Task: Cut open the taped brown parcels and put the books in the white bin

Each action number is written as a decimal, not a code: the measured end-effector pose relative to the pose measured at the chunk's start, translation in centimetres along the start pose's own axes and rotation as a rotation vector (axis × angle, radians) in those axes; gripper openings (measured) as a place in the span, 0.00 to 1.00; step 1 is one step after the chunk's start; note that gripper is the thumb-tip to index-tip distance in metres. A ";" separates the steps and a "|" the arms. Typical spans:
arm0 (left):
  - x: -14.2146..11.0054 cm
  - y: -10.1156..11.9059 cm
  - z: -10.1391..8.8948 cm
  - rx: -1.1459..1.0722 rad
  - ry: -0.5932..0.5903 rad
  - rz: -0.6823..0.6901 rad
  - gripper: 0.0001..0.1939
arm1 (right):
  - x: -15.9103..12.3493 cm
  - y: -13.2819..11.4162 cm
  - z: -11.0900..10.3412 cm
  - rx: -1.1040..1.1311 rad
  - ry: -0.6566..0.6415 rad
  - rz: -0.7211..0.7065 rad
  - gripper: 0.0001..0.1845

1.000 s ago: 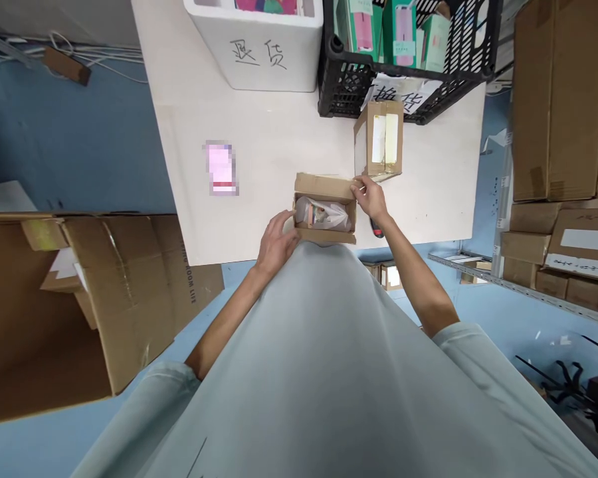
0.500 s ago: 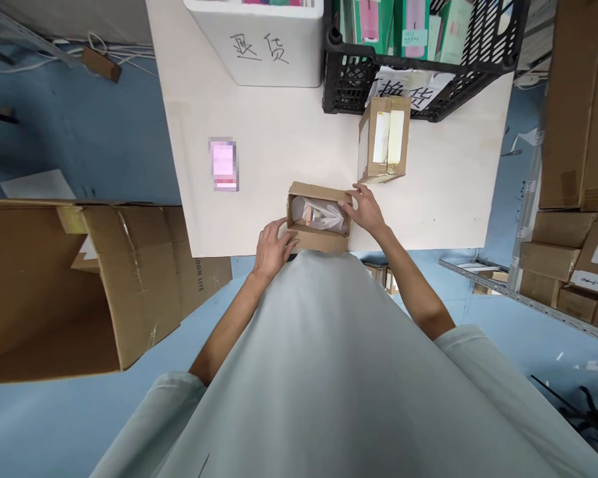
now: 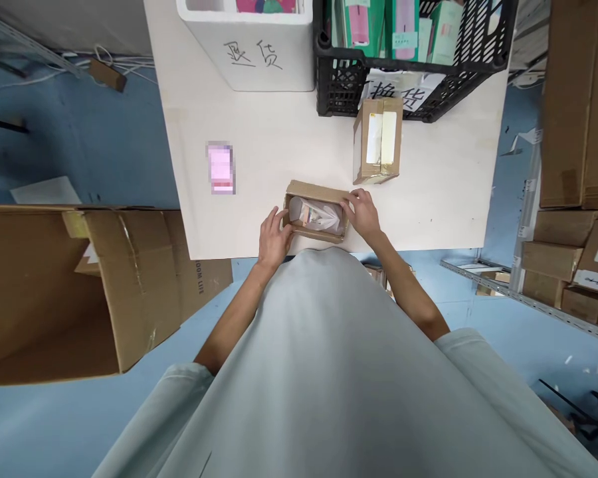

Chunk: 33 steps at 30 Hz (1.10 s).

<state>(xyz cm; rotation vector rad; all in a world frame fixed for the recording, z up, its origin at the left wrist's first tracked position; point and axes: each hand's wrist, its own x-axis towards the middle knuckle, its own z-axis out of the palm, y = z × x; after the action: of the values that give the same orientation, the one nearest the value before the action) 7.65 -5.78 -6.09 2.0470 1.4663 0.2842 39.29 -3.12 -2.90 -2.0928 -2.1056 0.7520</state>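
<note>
A small open cardboard box (image 3: pixel 320 191) lies on the table at its near edge, in front of my body. Inside it sits a clear plastic bag (image 3: pixel 323 216) with something pale and some coloured print; what the bag contains I cannot make out. My left hand (image 3: pixel 274 238) grips the box's left end, thumb and fingers at its corner. At the opposite end, my right hand (image 3: pixel 363 216) pinches the upper right corner of the rim. A taped cardboard box (image 3: pixel 377 143) with pale labels stands closed just beyond my right hand.
A white bin (image 3: pixel 249 60) with black handwriting and a black plastic crate (image 3: pixel 341 86) holding green packages stand at the back of the table (image 3: pixel 274 143). A blurred pink item (image 3: pixel 222 169) lies left. A large open carton (image 3: pixel 144 285) is left of the table; stacked boxes (image 3: pixel 553 259) stand right.
The near flap of the small box, earlier a broad panel facing up, now shows only as a narrow edge. Both hands stay at the box's ends. The view has shifted slightly.
</note>
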 end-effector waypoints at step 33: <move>5.5 5.2 -6.9 -0.376 0.113 0.191 0.25 | -4.2 -12.6 -9.8 -0.104 0.045 -0.118 0.25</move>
<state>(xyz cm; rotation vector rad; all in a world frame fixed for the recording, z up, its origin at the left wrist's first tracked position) 10.41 0.53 1.51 1.8846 1.1737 0.7075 31.78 -3.65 11.80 -1.9918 -2.2665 0.5870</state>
